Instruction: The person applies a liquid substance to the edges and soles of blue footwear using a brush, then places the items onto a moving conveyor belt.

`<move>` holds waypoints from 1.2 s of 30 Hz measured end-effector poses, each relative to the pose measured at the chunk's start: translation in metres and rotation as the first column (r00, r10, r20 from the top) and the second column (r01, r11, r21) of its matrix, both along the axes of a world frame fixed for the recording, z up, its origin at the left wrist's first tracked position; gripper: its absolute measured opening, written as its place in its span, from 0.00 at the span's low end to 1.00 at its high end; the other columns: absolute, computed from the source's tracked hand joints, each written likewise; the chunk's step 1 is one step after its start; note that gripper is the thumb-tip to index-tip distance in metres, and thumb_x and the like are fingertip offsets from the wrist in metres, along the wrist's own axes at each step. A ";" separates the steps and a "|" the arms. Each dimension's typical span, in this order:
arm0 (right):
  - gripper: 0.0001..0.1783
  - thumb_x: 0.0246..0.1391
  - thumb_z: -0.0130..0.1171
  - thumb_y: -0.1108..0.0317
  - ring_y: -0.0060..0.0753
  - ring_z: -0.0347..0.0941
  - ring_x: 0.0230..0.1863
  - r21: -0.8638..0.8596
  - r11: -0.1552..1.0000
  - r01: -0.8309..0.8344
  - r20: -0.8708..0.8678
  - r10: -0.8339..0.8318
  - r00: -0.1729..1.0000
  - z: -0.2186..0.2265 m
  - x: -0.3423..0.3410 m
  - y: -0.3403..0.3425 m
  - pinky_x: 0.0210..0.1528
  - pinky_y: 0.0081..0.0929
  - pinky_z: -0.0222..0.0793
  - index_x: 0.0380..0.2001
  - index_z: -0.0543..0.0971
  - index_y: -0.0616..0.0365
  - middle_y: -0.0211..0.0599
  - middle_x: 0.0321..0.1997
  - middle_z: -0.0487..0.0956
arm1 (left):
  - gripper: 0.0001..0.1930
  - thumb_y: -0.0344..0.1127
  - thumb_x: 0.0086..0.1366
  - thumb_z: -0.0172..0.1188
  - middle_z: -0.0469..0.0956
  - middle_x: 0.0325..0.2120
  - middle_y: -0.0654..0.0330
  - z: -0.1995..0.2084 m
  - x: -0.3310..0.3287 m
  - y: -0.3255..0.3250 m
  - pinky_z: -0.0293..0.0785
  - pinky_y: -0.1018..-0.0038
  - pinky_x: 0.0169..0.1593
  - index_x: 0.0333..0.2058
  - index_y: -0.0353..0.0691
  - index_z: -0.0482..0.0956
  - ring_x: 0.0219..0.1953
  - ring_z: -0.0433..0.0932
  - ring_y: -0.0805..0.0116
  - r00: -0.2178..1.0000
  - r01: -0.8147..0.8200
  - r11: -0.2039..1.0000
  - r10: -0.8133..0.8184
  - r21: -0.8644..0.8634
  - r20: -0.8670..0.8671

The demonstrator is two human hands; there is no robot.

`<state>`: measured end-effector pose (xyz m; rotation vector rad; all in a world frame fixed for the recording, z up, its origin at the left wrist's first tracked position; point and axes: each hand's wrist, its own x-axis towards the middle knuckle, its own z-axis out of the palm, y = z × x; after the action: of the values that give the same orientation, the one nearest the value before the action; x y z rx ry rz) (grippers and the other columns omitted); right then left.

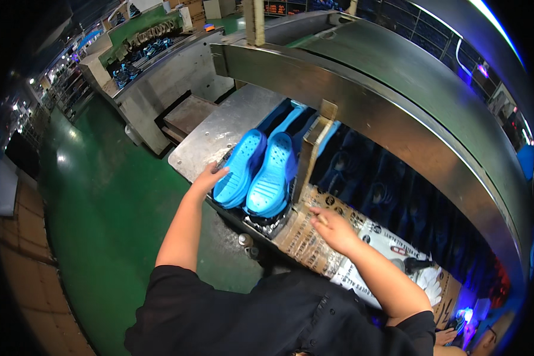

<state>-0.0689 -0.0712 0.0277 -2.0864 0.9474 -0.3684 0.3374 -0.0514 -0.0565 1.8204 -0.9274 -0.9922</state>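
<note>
Two blue shoe soles [272, 172] with ridged heels and holes toward the far end lie side by side, toes away from me. They look stacked on other layers, with dark material beneath. My left hand [207, 178] is at the outer edge of the left blue sole [238, 169], fingers spread and the tips against or very near its side. To the right, my right hand [335, 230] hovers over or rests on printed cardboard, beside a narrow upright bracket [310, 154]. Its fingers are stretched forward and apart. A small tan patch shows at its fingertips; I cannot tell what it is.
A metal beam [362, 89] crosses above a dark conveyor [368, 160] carrying dim rows of shoe parts. Cardboard [299, 234] covers the near ledge, with white gloves [430, 283] farther right. Another person's hand [445, 337] shows at lower right. Green floor [118, 237] lies left.
</note>
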 end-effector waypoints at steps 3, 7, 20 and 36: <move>0.32 0.53 0.52 0.50 0.55 0.66 0.53 0.045 0.999 -0.021 -0.195 0.029 0.980 -0.033 0.041 -0.010 0.54 0.38 0.63 0.55 0.66 0.61 0.58 0.52 0.69 | 0.43 0.54 0.52 0.64 0.67 0.53 0.47 0.003 -0.007 -0.035 0.62 0.67 0.57 0.60 0.35 0.56 0.54 0.67 0.58 0.923 0.225 0.973 -0.198 0.044 -0.329; 0.41 0.51 0.52 0.45 0.58 0.65 0.54 -0.045 0.985 0.168 -0.175 -0.173 0.969 -0.057 0.092 0.000 0.54 0.40 0.62 0.59 0.58 0.67 0.62 0.53 0.67 | 0.32 0.53 0.57 0.59 0.75 0.44 0.52 -0.008 0.009 -0.053 0.70 0.69 0.50 0.52 0.33 0.67 0.44 0.75 0.64 0.824 0.368 0.929 -0.309 0.034 -0.475; 0.43 0.50 0.54 0.41 0.48 0.67 0.53 0.494 0.817 0.299 -0.004 -0.341 0.940 -0.081 0.128 -0.018 0.56 0.34 0.60 0.56 0.60 0.68 0.56 0.49 0.72 | 0.31 0.52 0.57 0.58 0.74 0.45 0.53 -0.012 -0.002 -0.062 0.68 0.71 0.51 0.52 0.33 0.68 0.46 0.74 0.66 0.715 0.458 0.879 -0.452 -0.131 -0.533; 0.49 0.46 0.52 0.36 0.55 0.61 0.59 0.012 0.964 0.265 -0.321 -0.248 0.914 -0.074 0.083 0.013 0.59 0.38 0.59 0.60 0.58 0.64 0.60 0.60 0.61 | 0.26 0.42 0.62 0.55 0.72 0.45 0.54 -0.033 -0.088 0.093 0.67 0.70 0.51 0.54 0.33 0.63 0.46 0.71 0.66 0.756 -0.177 0.975 0.046 -0.136 -0.653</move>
<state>0.0137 -0.0584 -0.0465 -2.0083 1.4152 -0.1360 0.2498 0.0417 -0.0893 1.2064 -0.4473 -1.2896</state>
